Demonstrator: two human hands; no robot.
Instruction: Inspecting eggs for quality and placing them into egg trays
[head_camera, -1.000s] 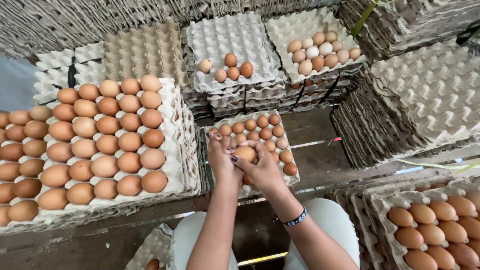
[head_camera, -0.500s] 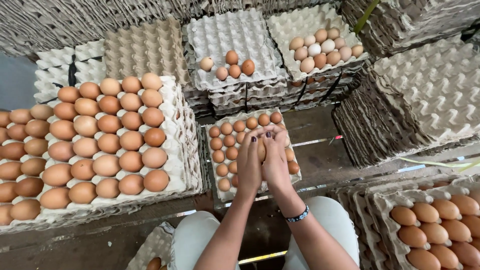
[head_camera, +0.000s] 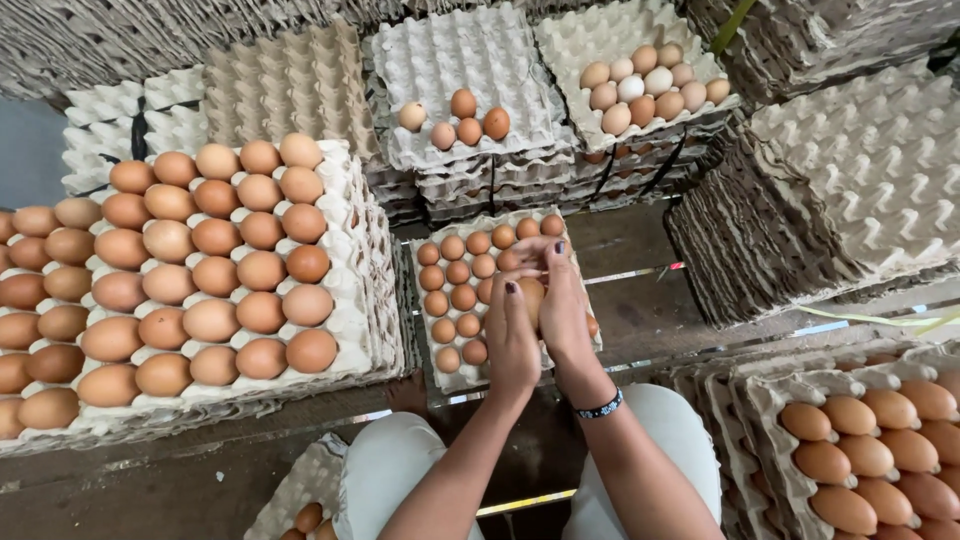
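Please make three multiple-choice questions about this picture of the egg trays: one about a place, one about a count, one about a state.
1. Where are both hands?
A. over the small tray in front of the knees
B. over the far tray of pale eggs
C. on the floor

2. How many eggs lie on the far middle tray?
A. one
B. four
C. twelve

3. How is the big tray at the left?
A. empty
B. full of brown eggs
C. turned over

Answers: 1 A, the left hand and right hand cup a brown egg over the small tray. 2 B, the far middle tray bears four. 3 B, every cup of the big tray is filled.
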